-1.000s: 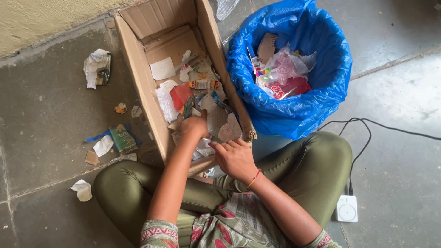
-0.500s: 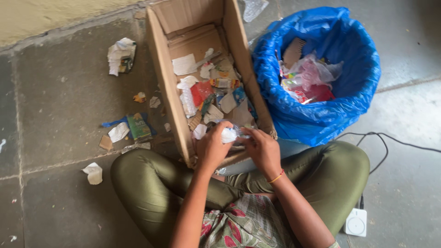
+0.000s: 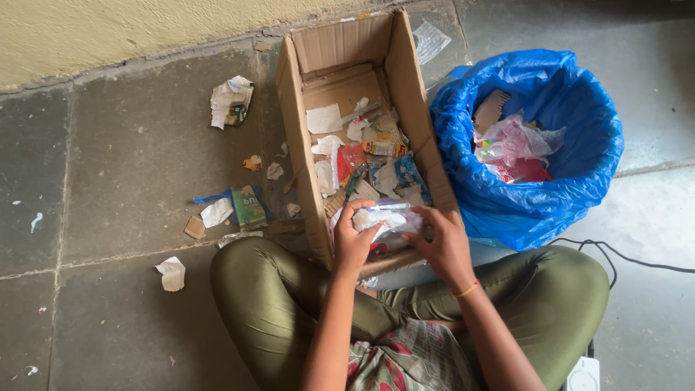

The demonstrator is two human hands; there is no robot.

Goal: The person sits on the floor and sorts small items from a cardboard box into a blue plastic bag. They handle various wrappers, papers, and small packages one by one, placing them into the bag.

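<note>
While both hands meet over the box's near end, head view: as follows.
Left hand: fingers curled shut on a crumpled clear plastic wrapper.
Right hand: fingertips pinching the wrapper's other side.
Cardboard box: littered scraps beyond the fingers.
Blue bin bag: just right of the right fingers.

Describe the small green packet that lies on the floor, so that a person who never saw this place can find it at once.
Start at the open cardboard box that stands against the yellow wall, and look at the grey floor on the box's left side. There, among paper scraps, lies the green packet, flat on a blue wrapper and next to a white scrap. It is the only green piece outside the box.
</note>
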